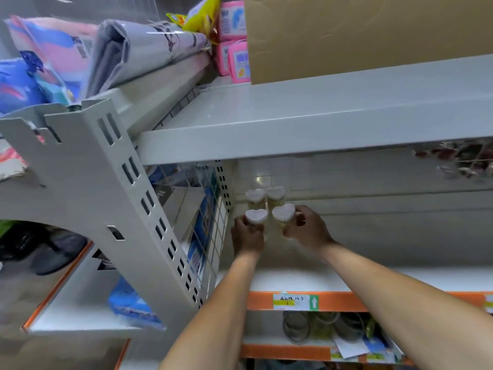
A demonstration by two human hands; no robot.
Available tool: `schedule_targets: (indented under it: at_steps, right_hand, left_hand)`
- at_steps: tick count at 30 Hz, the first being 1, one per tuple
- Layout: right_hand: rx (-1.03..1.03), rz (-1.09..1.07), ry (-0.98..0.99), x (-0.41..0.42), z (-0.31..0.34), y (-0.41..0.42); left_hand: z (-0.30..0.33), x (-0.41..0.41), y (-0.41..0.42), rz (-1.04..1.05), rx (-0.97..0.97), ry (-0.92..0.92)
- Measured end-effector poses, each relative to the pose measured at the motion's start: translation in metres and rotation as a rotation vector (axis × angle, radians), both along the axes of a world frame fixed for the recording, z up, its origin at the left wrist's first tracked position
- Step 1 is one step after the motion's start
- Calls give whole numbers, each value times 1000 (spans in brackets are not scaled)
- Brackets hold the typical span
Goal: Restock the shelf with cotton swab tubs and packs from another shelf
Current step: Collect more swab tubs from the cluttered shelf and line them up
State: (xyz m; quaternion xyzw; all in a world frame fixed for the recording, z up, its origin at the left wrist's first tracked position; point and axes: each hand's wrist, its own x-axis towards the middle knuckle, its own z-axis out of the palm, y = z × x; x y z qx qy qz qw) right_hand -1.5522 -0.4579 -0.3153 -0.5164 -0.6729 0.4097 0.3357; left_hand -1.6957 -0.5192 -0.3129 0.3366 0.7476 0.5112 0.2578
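Both my arms reach into the white middle shelf (346, 279). My left hand (246, 236) grips a heart-lidded cotton swab tub (256, 216) near the shelf's left end. My right hand (306, 228) grips a second heart-lidded tub (283, 212) right beside it. Two more heart-lidded tubs (254, 195) (276, 193) stand just behind them against the back wall, side by side. The four tubs form a tight square block. The lower bodies of the held tubs are hidden by my fingers.
A wire grid divider (213, 222) borders the shelf on the left, with blue packs behind it. The upper shelf (306, 121) overhangs, carrying a cardboard box (360, 36) and pink packs (234, 44). An orange price strip (293, 301) edges the shelf; round items lie below.
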Motion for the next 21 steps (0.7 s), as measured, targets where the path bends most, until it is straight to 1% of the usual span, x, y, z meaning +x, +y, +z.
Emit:
schedule_targets:
  at_steps: [3,9,21]
  right_hand:
    - [23,-44,24,-11,-8,8]
    - [57,-113,-13,-20,-21,22]
    - [12,-139,72,-34,-29,29]
  left_hand:
    - [-6,-6,8,-2,71,-9]
    - [-16,0,16,21,171,-4]
    - [-16,0,16,-2,168,-40]
